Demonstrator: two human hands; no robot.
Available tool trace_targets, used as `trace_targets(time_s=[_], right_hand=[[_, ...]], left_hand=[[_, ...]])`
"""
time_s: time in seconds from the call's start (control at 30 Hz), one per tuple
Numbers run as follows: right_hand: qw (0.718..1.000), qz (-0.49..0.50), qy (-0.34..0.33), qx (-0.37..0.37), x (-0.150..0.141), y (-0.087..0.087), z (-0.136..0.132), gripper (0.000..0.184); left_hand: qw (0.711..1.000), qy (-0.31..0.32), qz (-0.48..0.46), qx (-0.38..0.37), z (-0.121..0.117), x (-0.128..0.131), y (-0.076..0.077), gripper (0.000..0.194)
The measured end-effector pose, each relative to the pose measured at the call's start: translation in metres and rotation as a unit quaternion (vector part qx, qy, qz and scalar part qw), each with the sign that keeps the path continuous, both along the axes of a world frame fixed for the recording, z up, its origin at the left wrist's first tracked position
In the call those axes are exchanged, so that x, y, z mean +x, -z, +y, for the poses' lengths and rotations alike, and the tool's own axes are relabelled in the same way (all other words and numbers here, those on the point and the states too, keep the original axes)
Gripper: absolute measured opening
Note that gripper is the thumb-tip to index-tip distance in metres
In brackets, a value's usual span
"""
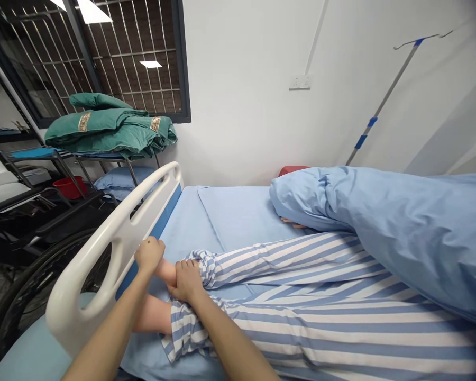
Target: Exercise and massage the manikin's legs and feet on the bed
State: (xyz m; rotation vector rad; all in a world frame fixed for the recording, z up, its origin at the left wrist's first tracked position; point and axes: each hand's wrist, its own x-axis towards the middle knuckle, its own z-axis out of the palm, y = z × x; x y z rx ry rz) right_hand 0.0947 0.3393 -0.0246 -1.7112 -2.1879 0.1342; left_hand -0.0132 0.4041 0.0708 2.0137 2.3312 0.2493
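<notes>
A hospital bed (238, 217) with a pale blue sheet runs across the frame, a white side rail (115, 248) along its left edge. Beyond the rail are a barred window (130, 58), a metal rack (37, 153) carrying folded green blankets (111, 124), a blue pillow (122, 182), a red basin (68, 186) and a large wheelchair wheel (35, 296). An IV pole (381, 100) leans against the far wall, near a wall socket (300, 82).

A blue quilt (381, 233) covers the upper part of a lying figure (301, 275) in blue-and-white striped pyjamas, its 2 legs side by side on the sheet. The left hand (149, 254) is curled closed over the far foot (166, 272), just inside the rail. The right hand (188, 280) is closed around that same leg's ankle, beside the trouser cuff (200, 267). The near foot (150, 315) lies just below, not held.
</notes>
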Motion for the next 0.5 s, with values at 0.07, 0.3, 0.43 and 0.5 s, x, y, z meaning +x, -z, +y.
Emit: trace_targets(time_s=[0.07,0.3,0.43,0.5], right_hand=[[1.0,-0.003,0.001,0.006,0.0,0.001,-0.001,0.048],[1.0,-0.019,0.003,-0.008,0.0,-0.004,-0.001,0.05],[0.997,-0.049,-0.003,-0.057,-0.001,-0.01,-0.004,0.068],[0.996,-0.053,0.006,-0.071,-0.003,-0.013,-0.01,0.077]], left_hand=[[0.999,-0.044,-0.02,0.02,-0.008,0.0,0.005,0.045],[0.994,-0.058,-0.075,0.057,-0.025,-0.004,0.015,0.043],[0.999,0.007,0.032,-0.009,-0.023,-0.015,0.006,0.043],[0.997,0.038,0.061,-0.026,-0.024,-0.019,0.0,0.043]])
